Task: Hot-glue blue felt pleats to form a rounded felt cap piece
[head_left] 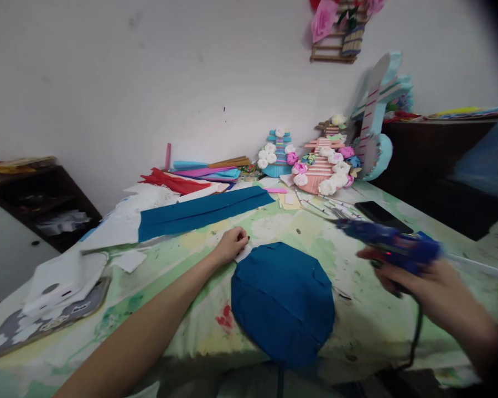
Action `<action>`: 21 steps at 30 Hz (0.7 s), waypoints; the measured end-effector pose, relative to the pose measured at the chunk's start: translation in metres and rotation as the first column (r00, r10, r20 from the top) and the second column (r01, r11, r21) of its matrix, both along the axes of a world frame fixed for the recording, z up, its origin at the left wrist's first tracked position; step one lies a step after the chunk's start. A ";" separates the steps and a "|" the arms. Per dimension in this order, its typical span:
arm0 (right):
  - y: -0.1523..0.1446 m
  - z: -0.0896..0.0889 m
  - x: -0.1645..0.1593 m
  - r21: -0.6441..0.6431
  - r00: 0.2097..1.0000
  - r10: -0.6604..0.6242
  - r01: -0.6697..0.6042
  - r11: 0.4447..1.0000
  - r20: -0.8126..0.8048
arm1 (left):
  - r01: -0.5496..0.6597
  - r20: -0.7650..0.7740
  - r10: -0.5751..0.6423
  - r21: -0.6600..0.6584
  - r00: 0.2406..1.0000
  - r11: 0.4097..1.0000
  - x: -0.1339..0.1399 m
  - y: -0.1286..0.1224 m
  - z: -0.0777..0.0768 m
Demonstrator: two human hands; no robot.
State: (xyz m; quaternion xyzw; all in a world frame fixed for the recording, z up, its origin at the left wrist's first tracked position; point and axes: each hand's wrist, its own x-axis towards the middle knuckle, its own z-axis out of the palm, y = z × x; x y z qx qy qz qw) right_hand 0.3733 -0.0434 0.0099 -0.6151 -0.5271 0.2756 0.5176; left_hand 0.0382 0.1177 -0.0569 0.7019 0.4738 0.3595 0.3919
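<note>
My right grip (pixel 417 284) has the glue gun (pixel 392 246) 2 o'clock off the blue disc (pixel 284 304), probably dodging drips; left grip (pixel 231 243) curled, can't tell if holding.

No text, brand or number can be read. Pale marks (pixel 58 321) on the grey board (pixel 93 296) at far left look like stickers, too small and soft to make out. The glue gun (pixel 398 243) is blurred, so any lettering on its body cannot be told; a small red light (pixel 388 253) shows on its side. Any print on the pens (pixel 331 208) is too small to read. The phone (pixel 382 215) has a dark face.
</note>
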 end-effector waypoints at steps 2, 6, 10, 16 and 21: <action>0.024 -0.006 -0.021 -0.111 0.989 0.149 -0.148 0.983 0.004 | 0.003 -0.012 -0.003 0.007 1.000 1.000 0.000 0.000 0.000; 0.053 -0.025 -0.050 -0.216 0.945 0.296 -0.263 0.940 0.138 | 0.002 -0.032 -0.001 0.010 0.999 1.000 0.000 0.000 0.000; 0.060 -0.042 -0.055 -0.222 0.904 0.365 -0.317 0.922 0.224 | -0.008 -0.027 0.008 0.007 1.000 1.000 0.001 0.000 -0.001; 0.064 -0.052 -0.053 -0.270 0.895 0.412 -0.359 0.893 0.171 | 0.007 0.046 -0.007 -0.017 0.999 1.000 0.002 -0.004 0.001; 0.069 -0.048 -0.059 -0.295 0.894 0.405 -0.341 0.893 0.191 | 0.012 0.080 -0.008 -0.057 0.997 0.998 0.004 -0.007 0.002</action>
